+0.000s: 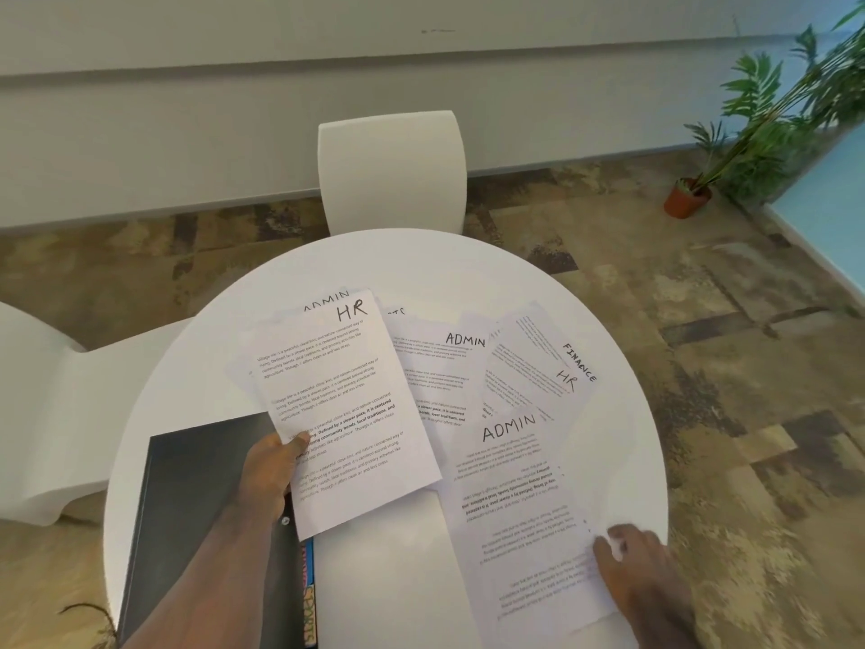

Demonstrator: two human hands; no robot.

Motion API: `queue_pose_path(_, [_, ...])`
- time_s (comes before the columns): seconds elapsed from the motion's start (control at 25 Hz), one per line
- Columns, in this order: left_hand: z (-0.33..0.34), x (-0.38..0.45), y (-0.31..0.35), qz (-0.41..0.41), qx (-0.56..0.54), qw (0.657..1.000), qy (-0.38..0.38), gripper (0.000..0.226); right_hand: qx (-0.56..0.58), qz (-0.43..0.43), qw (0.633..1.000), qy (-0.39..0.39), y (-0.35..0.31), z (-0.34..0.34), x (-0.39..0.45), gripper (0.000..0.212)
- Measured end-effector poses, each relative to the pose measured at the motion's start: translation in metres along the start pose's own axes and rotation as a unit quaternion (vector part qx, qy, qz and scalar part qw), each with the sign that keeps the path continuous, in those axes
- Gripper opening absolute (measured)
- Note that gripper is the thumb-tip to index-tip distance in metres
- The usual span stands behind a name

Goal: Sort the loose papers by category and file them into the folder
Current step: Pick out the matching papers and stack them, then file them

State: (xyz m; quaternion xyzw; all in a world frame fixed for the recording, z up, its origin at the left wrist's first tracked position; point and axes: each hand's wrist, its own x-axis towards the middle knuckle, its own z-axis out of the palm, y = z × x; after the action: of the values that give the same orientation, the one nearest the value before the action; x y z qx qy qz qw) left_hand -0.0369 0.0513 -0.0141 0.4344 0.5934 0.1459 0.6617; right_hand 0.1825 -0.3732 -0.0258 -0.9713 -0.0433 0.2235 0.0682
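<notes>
My left hand (269,470) pinches the lower left edge of a printed sheet marked HR (348,405), lifted over the round white table (384,260). Under that hand lies a black folder (187,508) with coloured tabs along its right edge. My right hand (632,564) grips the near right edge of a sheet marked ADMIN (519,498), which lies upside down to me. Further back lie another ADMIN sheet (440,367), a FINANCE sheet (538,339) and a second HR sheet (529,391), overlapping. One more ADMIN sheet peeks out behind the held HR sheet.
A white chair (391,171) stands at the table's far side and another white seat (51,405) at the left. A potted plant (688,199) stands on the patterned carpet at the right, by a blue panel.
</notes>
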Motion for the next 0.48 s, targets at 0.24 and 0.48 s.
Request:
queue_pose_path(0.24, [0.001, 0.006, 0.000, 0.008, 0.032, 0.999, 0.004, 0.006, 0.037, -0.122, 0.992, 0.013, -0.069, -0.029, 0.074, 0.060])
queue_pose_path(0.48, [0.006, 0.005, 0.002, 0.030, 0.031, 0.999, -0.003, 0.010, -0.018, -0.112, 0.990, -0.083, -0.134, -0.042, 0.152, 0.104])
